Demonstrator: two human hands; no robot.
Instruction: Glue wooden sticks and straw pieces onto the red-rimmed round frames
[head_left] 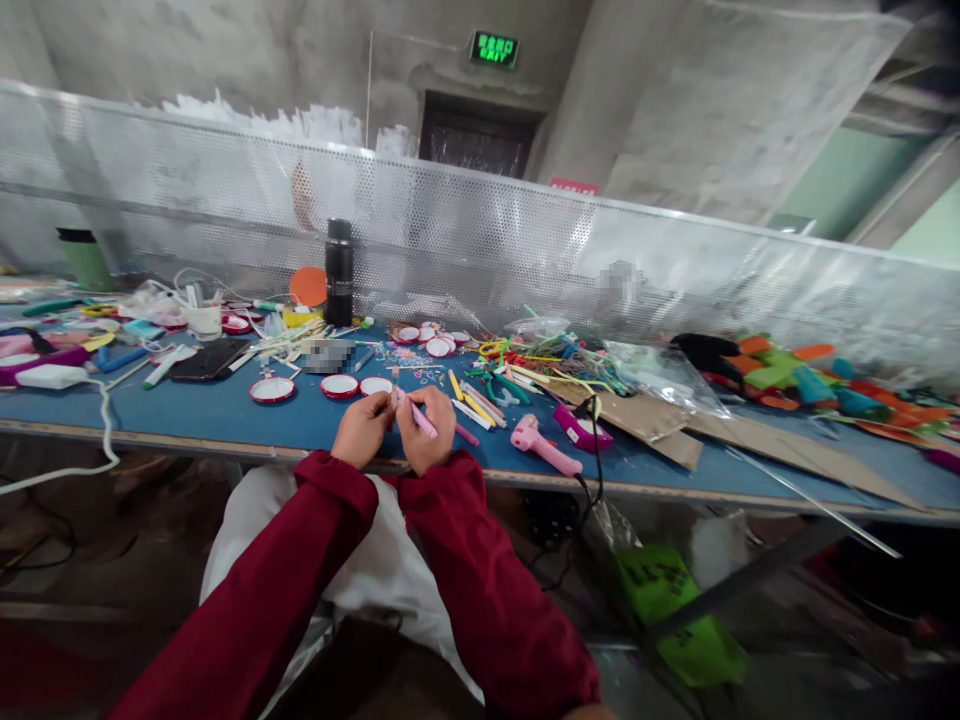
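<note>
Two hands close together at the table's near edge, a pink pen in the right one.
The right hand (429, 430) is curled shut around the pink pen (425, 424), fingers bent and thumb side toward the other hand; the left hand (364, 430) sits just beside it, its fingers bent and bunched at the pen's far end, though whether they pinch anything is too small to tell. The pen is slim and pale pink, slanting across the right hand's fingers with its near end showing toward the wearer. Several pens (480, 405) in yellow, white and pinkish tones lie just right of the right hand, a pink glue gun (544, 446) farther right; red-rimmed discs (340, 386) lie beyond the left hand and to its left, on the blue table (300, 425).
</note>
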